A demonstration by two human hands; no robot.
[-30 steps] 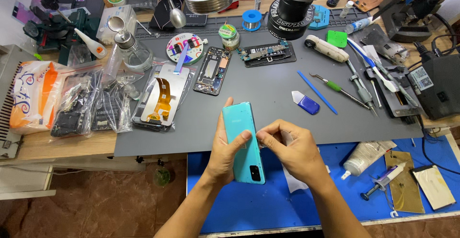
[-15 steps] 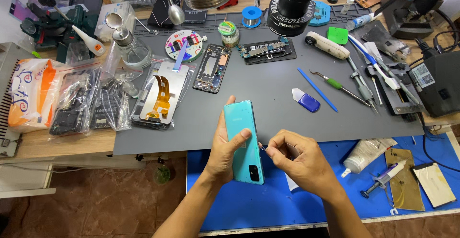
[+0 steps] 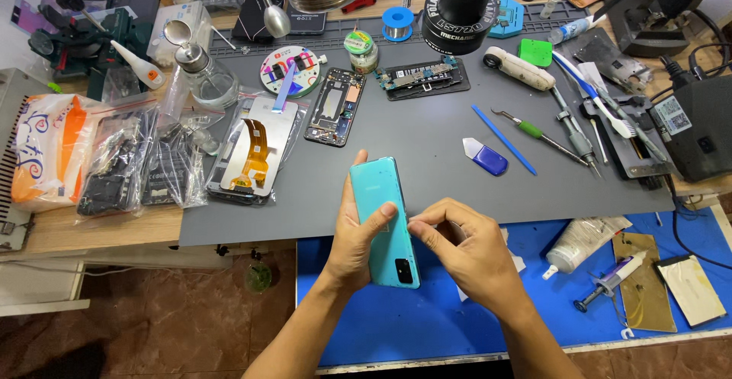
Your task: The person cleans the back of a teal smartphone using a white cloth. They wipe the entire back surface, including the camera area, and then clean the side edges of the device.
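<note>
A teal phone (image 3: 379, 196) lies back side up at the near edge of the grey work mat (image 3: 427, 142), its camera block toward me. My left hand (image 3: 353, 242) grips it from the left, thumb laid across its back. My right hand (image 3: 465, 245) is at the phone's right edge, fingers curled and pinched together; whether something small sits between the fingertips I cannot tell.
On the mat: a phone frame (image 3: 335, 107), a circuit board (image 3: 423, 78), a blue spudger (image 3: 503, 129), a blue-white pry pick (image 3: 485, 155), screwdrivers (image 3: 537, 133). A display with flex cable (image 3: 255, 150) and bagged parts (image 3: 126, 165) lie left. Glue tube (image 3: 583, 243) and syringe (image 3: 610, 280) sit on the blue mat.
The right hand slid back along the phone's right edge and is pinched close against it again. The left hand keeps the phone in the same spot.
</note>
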